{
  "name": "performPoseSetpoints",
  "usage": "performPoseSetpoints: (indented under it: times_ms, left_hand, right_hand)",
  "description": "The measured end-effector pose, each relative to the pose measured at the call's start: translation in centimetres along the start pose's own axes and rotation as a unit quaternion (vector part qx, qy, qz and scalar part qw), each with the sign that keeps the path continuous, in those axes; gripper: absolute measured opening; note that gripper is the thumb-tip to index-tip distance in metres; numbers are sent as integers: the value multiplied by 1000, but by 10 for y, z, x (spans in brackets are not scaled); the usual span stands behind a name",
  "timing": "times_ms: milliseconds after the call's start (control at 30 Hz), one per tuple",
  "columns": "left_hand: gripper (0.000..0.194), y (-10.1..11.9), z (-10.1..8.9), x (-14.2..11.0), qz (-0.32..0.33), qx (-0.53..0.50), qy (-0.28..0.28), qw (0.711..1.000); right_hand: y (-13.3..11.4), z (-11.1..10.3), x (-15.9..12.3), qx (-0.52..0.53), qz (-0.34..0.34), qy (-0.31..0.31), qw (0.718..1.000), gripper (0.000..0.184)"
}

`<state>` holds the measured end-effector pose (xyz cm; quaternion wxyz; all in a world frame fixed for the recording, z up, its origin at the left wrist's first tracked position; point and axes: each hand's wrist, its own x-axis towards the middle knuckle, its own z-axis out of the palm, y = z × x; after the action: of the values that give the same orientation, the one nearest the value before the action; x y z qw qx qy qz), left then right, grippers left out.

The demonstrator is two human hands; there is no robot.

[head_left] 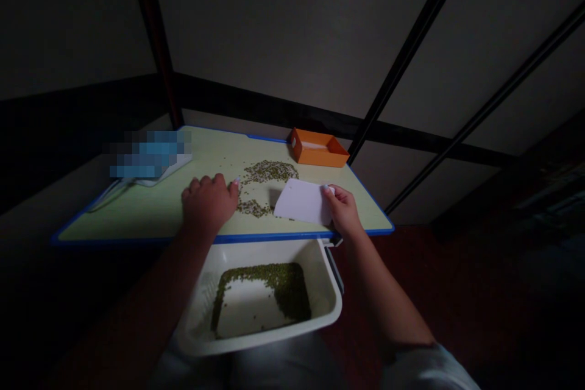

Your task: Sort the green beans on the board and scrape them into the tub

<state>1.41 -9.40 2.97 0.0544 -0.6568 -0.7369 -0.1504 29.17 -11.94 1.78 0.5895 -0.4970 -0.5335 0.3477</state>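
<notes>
One likely light, stiff scraper (302,202) sits suitably end-pinched in the right hand (345,210) near the table's front edge (256,237), left hand (209,202) loosely curled, hold unclear.

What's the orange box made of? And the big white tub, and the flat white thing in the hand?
The orange box looks like card or thin plastic: flat walls, crisp edges. The white tub seems smooth plastic, with rounded corners and no seams showing. The flat white piece in the right hand looks matt, probably plastic, being thin and even.
</notes>
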Motion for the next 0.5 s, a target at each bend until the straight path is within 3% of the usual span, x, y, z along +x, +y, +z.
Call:
performPoseSetpoints:
  times_ms: [500]
  left_hand:
    - [64, -1, 2, 1, 1, 7, 3, 1000]
  right_hand:
    - [1, 13, -5, 6, 25, -22, 999, 60]
